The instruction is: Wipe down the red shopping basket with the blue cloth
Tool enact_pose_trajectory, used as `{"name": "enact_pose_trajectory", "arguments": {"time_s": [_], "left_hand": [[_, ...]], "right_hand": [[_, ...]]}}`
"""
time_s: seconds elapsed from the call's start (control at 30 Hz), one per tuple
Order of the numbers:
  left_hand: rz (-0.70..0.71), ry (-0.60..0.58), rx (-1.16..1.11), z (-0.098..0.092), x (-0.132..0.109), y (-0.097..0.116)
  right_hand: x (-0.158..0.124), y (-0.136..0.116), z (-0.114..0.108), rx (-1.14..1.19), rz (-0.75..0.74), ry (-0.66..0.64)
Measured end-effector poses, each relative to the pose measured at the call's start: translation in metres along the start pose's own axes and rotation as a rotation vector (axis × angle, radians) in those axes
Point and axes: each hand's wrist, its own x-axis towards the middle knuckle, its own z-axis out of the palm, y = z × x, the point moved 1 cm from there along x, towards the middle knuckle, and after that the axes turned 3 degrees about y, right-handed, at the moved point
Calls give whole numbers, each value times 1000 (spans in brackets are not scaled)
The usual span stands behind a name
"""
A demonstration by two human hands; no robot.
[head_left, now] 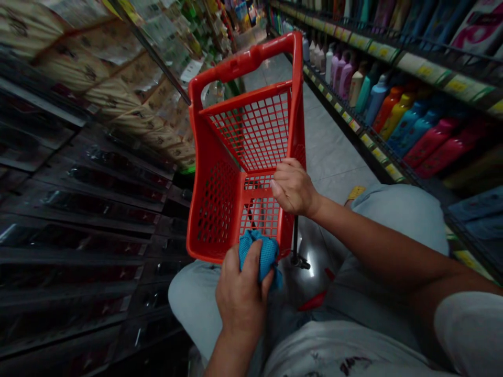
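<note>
A red plastic mesh shopping basket [212, 209] with a tall looped handle stands upright in front of me, its top tilted away. My right hand [293, 187] comes in from the right and curls around the basket's red inner crossbar. My left hand [240, 293] is at the near rim, closed on a blue mesh cloth [261, 256] pressed against the basket's near edge. The cloth is partly hidden by my fingers.
Shelves of coloured plastic bottles [408, 123] line the right of a tiled aisle [326, 146]. Dark shelving with packaged goods [98, 89] fills the left. A thin black rod [295, 235] stands below the basket, above my pale blue trouser legs [396, 220].
</note>
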Motion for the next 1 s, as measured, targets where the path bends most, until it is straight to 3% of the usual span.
{"name": "enact_pose_trajectory", "arguments": {"time_s": [0.13, 0.27, 0.6, 0.87, 1.0], "left_hand": [[-58, 28, 23, 2, 14, -19], [-134, -19, 87, -1, 28, -37], [-198, -73, 190, -1, 72, -26], [-111, 72, 183, 18, 59, -57], [-73, 77, 133, 17, 56, -78]], "right_hand": [[8, -5, 17, -50, -5, -25], [20, -14, 39, -94, 82, -101], [45, -29, 66, -172, 186, -168], [51, -37, 73, -190, 211, -165], [49, -49, 72, -150, 262, -184]]}}
